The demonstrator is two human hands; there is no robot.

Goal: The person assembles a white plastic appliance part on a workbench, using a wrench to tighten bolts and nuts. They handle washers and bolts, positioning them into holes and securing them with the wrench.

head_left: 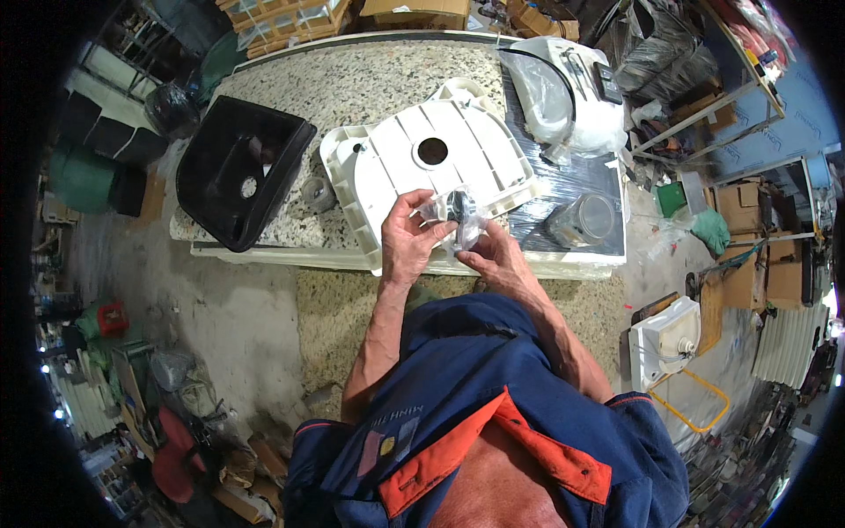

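Observation:
Between my two hands is a small dark round part in a clear plastic bag [459,208], held above the near edge of the table. My left hand [409,238] pinches the bag's left side with thumb and fingers. My right hand [499,257] grips its lower right side. Just beyond lies a white plastic basin-shaped panel [396,163], ribbed side up, with a round hole in it. The part's exact kind is blurred by the wrapping.
A black basin [286,180] with a drain hole lies at the left of the speckled table [352,79]. Near it stands a grey roll [318,194]. At right are a clear jar [591,220] and a plastic-wrapped white piece [563,106]. A white sink [662,341] stands low at right.

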